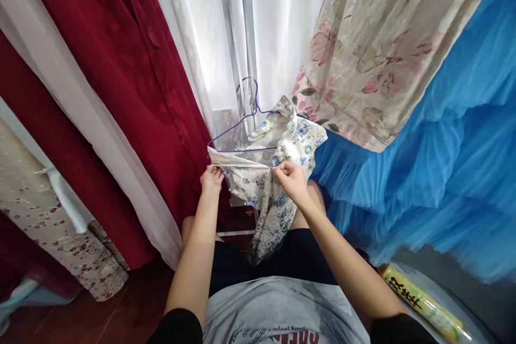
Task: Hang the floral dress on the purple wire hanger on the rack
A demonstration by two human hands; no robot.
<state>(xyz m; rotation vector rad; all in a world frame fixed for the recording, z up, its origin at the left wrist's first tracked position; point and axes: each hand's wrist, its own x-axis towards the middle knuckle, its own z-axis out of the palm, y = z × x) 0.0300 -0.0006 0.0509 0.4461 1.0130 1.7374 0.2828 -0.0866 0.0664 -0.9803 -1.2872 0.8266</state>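
Observation:
A white blouse with blue flowers [300,142] hangs partly on a purple clothes hanger [231,128] in front of my knees. The right end of the hanger is inside the blouse's shoulder; the left end sticks out at the other side. My left hand [212,178] pinches an edge of the cloth just below the hanger's left end. With closed fingers, my right hand [289,176] grips the front edge near the middle, and the cloth is stretched taut between both hands. The lower part of the blouse droops between my legs.
Dark red curtain-like cloth [149,91] hangs on the left. Behind the hanger are a metal pole [248,27] and white cloth [286,21]. A beige floral garment [374,54] and blue tulle [435,172] hang right. A yellow package [423,301] lies at lower right.

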